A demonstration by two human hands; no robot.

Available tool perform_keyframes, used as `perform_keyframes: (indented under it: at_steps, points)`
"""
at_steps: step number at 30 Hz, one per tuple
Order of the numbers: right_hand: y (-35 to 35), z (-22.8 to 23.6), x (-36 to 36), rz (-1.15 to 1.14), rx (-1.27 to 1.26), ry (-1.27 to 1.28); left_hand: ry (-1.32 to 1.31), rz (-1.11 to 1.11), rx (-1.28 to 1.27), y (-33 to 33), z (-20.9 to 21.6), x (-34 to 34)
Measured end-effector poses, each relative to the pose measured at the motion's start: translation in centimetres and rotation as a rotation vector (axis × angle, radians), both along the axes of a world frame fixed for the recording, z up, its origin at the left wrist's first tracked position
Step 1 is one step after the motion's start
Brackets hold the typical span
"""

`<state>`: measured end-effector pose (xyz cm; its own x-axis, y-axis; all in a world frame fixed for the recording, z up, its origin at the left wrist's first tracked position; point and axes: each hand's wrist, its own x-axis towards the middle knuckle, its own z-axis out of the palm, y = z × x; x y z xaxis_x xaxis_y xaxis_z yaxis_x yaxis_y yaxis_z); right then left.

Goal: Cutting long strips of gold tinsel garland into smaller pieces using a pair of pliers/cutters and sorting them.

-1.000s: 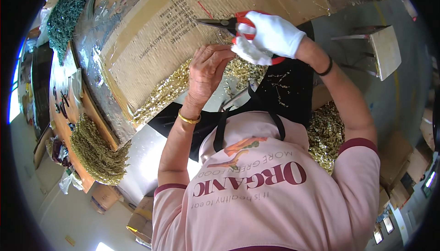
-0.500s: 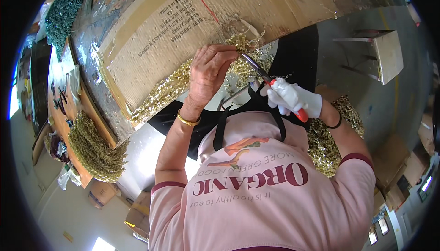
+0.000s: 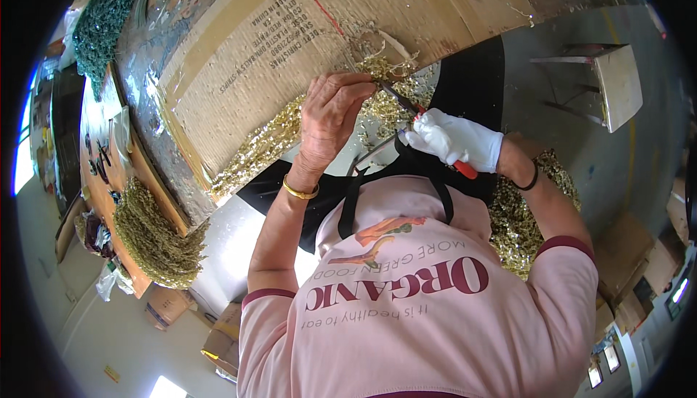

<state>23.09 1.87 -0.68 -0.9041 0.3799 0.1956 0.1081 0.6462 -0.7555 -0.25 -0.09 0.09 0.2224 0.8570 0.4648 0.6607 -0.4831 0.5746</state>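
Note:
My left hand point(image 3: 330, 111), bare with a gold bangle at the wrist, pinches the end of a gold tinsel garland point(image 3: 265, 135) at the cardboard's edge. In my right hand point(image 3: 454, 140), white-gloved, is a red-handled tool point(image 3: 465, 170) with a long, narrow dark metal end. I cannot tell whether it is scissors or pliers. Its tip meets my left fingertips, which hide the exact contact point. Gold tinsel hangs below and beside the fingers, over my black apron point(image 3: 472, 82).
A flattened cardboard sheet point(image 3: 239, 71) covers the worktable. At left, a gold tinsel bundle point(image 3: 156, 234) hangs off a wooden board point(image 3: 134, 173) and green tinsel point(image 3: 109, 27) lies beyond. More gold tinsel point(image 3: 515, 231) is behind my right arm. A stool point(image 3: 617, 89) stands at right.
My right hand has shifted slightly left and its grip has moved along the tool, which has turned a little flatter. The left hand has stayed in place.

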Motion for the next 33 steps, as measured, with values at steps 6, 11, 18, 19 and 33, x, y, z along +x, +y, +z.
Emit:
perform_keyframes:
  at_steps: [6, 11, 18, 19, 33]
  points:
    - [-0.2, 0.5, -0.5, -0.139, -0.204, -0.226, -0.023, 0.008, -0.014, -0.1, 0.0, 0.0]
    - [0.1, 0.6, -0.6, -0.249, -0.648, -0.400, -0.031, 0.024, -0.053, -0.1, 0.3, 0.1]
    - [-0.2, 0.4, -0.7, -0.273, -0.474, -0.406, -0.029, 0.030, -0.069, -0.1, 0.1, -0.1]
    - [-0.3, -0.2, -0.5, -0.265, -0.376, -0.386, -0.035, 0.031, -0.073, 0.0, 0.1, -0.1]
    - [-1.0, -1.8, 0.6, -0.305, -1.311, -0.154, -0.012, 0.008, -0.032, 0.0, 0.1, 0.0]
